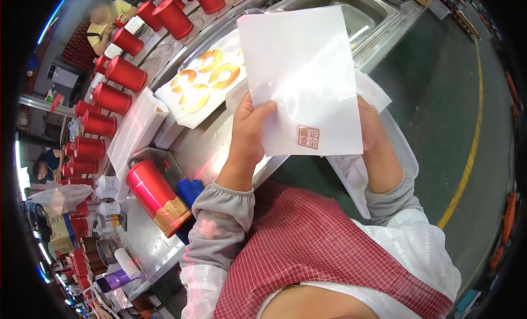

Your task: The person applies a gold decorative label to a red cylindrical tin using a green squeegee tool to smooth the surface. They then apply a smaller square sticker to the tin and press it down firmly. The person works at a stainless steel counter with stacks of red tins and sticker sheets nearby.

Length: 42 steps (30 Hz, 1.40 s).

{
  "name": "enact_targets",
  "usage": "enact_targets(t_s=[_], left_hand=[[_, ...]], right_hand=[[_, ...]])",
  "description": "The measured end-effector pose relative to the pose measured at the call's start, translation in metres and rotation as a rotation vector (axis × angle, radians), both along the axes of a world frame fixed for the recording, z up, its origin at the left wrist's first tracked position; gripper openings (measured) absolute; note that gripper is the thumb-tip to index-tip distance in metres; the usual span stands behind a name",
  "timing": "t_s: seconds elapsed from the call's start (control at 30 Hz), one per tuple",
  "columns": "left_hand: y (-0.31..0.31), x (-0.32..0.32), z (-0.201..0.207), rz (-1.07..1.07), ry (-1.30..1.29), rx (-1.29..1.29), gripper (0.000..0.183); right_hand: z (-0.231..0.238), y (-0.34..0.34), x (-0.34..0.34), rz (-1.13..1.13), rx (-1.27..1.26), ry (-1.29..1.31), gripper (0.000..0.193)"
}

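I hold up a glossy white sheet (299, 66) with a small reddish-gold square mark near its lower edge. My left hand (250, 127) pinches its left edge, thumb on the front. My right hand (370, 124) grips the right edge, its fingers mostly hidden behind the sheet. Beyond my left hand lies a stack of white sheets with gold-orange curved labels (225, 76). A red cylindrical canister with a gold band (156, 195) lies tilted on the metal table, left of my left forearm, beside something blue (189, 191).
Many red canisters (112, 98) stand along the far left, with two other people there. A steel sink (362, 17) is behind the sheet. Below my right hand is a white tray (409, 154) holding crumpled paper. A purple object (112, 280) and white roll (126, 262) lie lower left.
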State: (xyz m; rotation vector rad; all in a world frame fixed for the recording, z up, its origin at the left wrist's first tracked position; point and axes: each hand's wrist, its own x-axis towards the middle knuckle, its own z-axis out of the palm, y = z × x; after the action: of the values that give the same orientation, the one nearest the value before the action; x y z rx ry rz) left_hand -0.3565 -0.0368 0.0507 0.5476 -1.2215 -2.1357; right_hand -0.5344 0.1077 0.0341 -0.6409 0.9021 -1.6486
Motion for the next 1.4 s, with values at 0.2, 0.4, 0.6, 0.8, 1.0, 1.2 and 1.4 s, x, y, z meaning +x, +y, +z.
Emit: enact_targets(t_s=[0.2, 0.4, 0.6, 0.8, 1.0, 1.2, 1.4], left_hand=[[-0.001, 0.003, 0.001, 0.003, -0.124, -0.196, 0.042], [0.004, -0.001, -0.001, 0.402, -0.394, -1.056, 0.051], [0.056, 0.017, 0.012, 0.232, -0.585, -1.594, 0.062], [0.052, 0.013, 0.0, 0.364, -0.566, -1.783, 0.051], [0.045, 0.013, -0.008, 0.46, -0.391, -1.794, 0.042], [0.045, 0.014, -0.001, 0.389, -0.316, -1.707, 0.03], [0.051, 0.015, 0.018, 0.269, -0.229, -1.509, 0.018]], right_hand=[[0.015, 0.003, 0.013, -0.136, -0.128, -0.176, 0.051], [0.02, -0.004, 0.012, -0.107, 0.138, -0.075, 0.037], [0.013, -0.006, 0.023, -0.155, 0.053, -0.145, 0.038], [0.016, -0.009, 0.033, -0.205, -0.004, -0.268, 0.042], [0.015, -0.009, 0.031, -0.206, -0.051, -0.307, 0.041], [0.015, -0.007, 0.029, -0.19, -0.05, -0.261, 0.042], [0.02, 0.03, -0.012, -0.514, 0.069, 0.632, 0.033]])
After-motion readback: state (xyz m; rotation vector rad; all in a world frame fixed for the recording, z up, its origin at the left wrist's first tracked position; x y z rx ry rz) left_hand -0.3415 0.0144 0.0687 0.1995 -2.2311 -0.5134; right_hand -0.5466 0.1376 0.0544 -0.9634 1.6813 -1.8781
